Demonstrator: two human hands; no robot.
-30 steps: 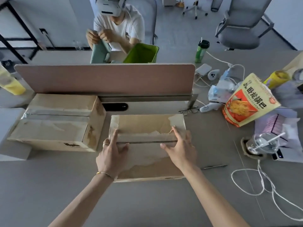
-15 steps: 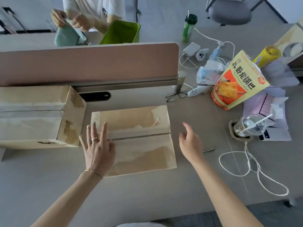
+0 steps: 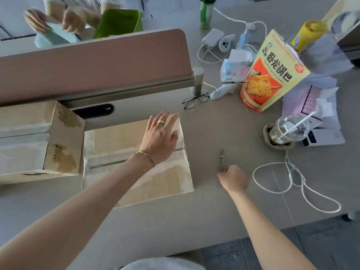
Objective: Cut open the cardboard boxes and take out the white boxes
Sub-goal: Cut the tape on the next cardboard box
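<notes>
Left hand (image 3: 160,138) flat on box (image 3: 136,162), fingers straight and spread, palm over far right part of top, near taped centre seam. Box closed, tape unbroken along seam, resting on desk (image 3: 214,211) directly ahead. Right hand (image 3: 233,178) on desk right of box, fingers curled at near end of thin knife (image 3: 222,159); grip on knife not confirmable, fingertips hidden under hand. Knife lying on desk, pointing away, well clear of box edge. 2nd box (image 3: 39,139) at left, larger, also taped shut, right face just beside 1st box. No white boxes visible. Divider (image 3: 93,65) standing behind both boxes. Glasses (image 3: 194,99) folded open on desk beyond box, near divider foot. Snack bag (image 3: 270,73) upright at far right, plastic cup (image 3: 288,129) with straw near it on a woven coaster. White cord (image 3: 292,184) looped loosely on desk right of right hand. Green bottle (image 3: 206,12) at far edge. 2nd person's hands behind divider, holding a pale blue item; green tub (image 3: 118,22) beside them.
</notes>
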